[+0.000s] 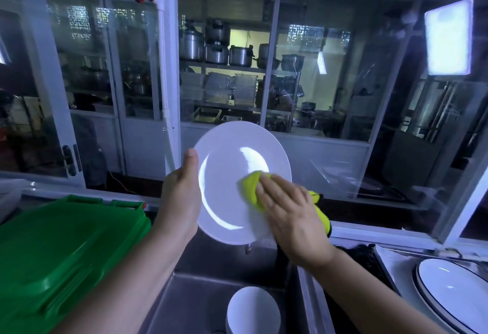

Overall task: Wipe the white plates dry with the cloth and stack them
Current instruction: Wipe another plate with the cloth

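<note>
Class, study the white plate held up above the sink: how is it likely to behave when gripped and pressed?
Probably stiff: the white plate shows no bend though the left hand grips only one edge. Its glossy glare suggests a slippery surface, so it may slide. Likely fragile if dropped into the steel sink below.

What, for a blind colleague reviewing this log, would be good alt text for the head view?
A left hand grips a white plate held nearly upright over a steel sink, while the right hand presses a yellow cloth against its face. Dark-rimmed plates lie stacked at right, a green plastic container at left.
</note>
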The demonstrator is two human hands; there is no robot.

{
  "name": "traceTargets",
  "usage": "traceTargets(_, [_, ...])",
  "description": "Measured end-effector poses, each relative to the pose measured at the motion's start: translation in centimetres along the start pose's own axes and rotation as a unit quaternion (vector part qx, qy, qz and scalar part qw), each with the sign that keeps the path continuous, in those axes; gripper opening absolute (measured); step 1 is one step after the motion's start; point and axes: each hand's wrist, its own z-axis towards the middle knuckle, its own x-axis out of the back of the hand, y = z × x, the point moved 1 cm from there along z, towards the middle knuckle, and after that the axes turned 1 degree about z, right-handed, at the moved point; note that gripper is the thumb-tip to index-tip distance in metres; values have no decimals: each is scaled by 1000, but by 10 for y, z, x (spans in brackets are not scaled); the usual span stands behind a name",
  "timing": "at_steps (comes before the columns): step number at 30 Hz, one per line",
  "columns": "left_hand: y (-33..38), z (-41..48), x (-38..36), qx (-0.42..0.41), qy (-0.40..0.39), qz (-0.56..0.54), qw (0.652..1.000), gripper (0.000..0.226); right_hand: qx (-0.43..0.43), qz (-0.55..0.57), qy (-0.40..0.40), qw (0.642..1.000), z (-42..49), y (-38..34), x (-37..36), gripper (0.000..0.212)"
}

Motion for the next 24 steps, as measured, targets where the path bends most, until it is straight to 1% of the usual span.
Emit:
traceTargets(2, [-5,-5,-2,0,-21,10,1000,56,-56,-17,21,998,11,15,6,44])
traceTargets(4, [-12,-11,-5,-12,-52,45,998,63,-89,-19,39,995,29,26,14,45])
traceTargets(5, [-14,-13,-6,-19,-63,62,996,61,-100,-5,41,994,38,31,18,46])
traceTargets(6, [-16,-14,-7,-22,-70,71,995,56,-115,28,39,992,48,36,23,47])
traceTargets(7, [-17,-15,-8,-22,-78,66,995,53,-137,84,37,986,57,40,28,47])
traceTargets(8, [-16,-14,-8,-20,-89,47,995,54,-168,158,35,973,64,43,33,43])
traceTargets(9, [-16,-11,-7,-17,-103,21,994,59,-205,237,31,949,69,46,37,38])
traceTargets(11, [-15,-7,-5,-9,-108,-11,994,62,-276,389,12,879,71,49,42,26])
traceTargets(13, [-13,-3,-2,-4,-86,-29,996,43,-335,507,5,794,65,48,42,21])
traceTargets(14, [-12,-2,-2,1,-76,-42,996,36,-363,562,13,743,60,47,40,21])
traceTargets(16, [-11,2,-1,18,-53,-89,994,36,-400,645,44,650,50,43,35,27])
traceTargets(17, [-10,4,-2,32,-35,-115,992,36,-411,665,55,621,47,39,32,31])
traceTargets(19, [-11,8,-3,58,-2,-142,988,37,-431,677,70,593,42,28,27,37])
traceTargets(21, [-13,12,-7,76,6,-157,985,37,-454,680,90,569,39,16,20,33])
traceTargets(22, [-15,14,-9,84,4,-157,984,38,-467,674,104,562,38,12,18,29])
traceTargets(24, [-19,18,-11,113,-2,-127,986,46,-482,651,144,568,38,10,19,24])
